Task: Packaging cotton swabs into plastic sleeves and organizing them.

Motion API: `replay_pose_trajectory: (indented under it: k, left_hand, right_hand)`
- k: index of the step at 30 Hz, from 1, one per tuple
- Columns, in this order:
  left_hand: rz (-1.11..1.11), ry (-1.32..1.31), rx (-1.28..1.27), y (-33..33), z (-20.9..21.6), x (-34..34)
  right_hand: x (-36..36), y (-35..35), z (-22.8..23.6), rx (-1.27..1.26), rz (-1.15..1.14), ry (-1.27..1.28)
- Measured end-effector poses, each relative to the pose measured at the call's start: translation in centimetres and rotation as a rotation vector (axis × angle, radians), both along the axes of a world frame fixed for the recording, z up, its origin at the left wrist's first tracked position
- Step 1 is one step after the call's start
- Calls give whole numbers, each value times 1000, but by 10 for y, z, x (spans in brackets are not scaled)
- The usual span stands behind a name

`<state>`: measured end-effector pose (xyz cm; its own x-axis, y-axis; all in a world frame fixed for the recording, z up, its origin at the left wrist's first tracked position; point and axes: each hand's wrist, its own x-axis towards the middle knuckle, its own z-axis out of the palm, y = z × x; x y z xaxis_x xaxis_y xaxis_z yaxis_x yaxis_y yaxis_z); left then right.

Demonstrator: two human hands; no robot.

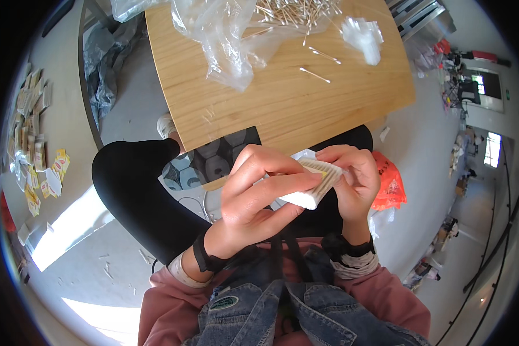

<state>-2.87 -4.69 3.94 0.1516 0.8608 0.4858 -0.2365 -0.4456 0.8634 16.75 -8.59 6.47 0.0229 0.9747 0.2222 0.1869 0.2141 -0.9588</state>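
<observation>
head: left hand (245, 196), right hand (356, 176) half-curled on swab pack (323, 189), probably

Setting is looking like a small packing workshop: loose cotton swabs (297, 11) are lying heaped on a wooden table (352, 86); bundled packs (26, 101) are crowding a side table (69, 86).

Lettering, none legible:
1. Red plastic bag (388, 183), right: dark printed characters, creased.
2. Oval patch (224, 303), green, on the denim garment (245, 314): lettering too small to make out.
3. Yellow-and-white packets (61, 164), left worktop (69, 95): printed matter, blurred.
4. Cotton-swab pack (323, 187): small yellow area, any wording indistinct.
5. Wall sign (507, 94), small, green, far right: unreadable.
</observation>
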Motion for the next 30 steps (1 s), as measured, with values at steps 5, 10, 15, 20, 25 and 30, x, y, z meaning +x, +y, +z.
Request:
replay_pose_trajectory:
  k: [5,10,15,20,25,30]
  left_hand:
    - [19,60,47,1,2,-1]
    - [15,52,30,2,3,0]
    - [7,13,12,0,2,2]
    - [-8,19,42,0,-2,1]
    - [-25,17,63,1,-3,0]
    - [-25,-8,2,2,-3,2]
  right_hand:
    - [-12,-8,-14,-224,-6,154]
    - [-23,-6,-16,-291,-2,186]
    - [-25,-8,-24,-333,21,303]
    - [-23,-12,-30,-355,24,324]
    - [-24,-12,-30,-350,38,342]
    - [-20,-12,-35,-405,67,433]
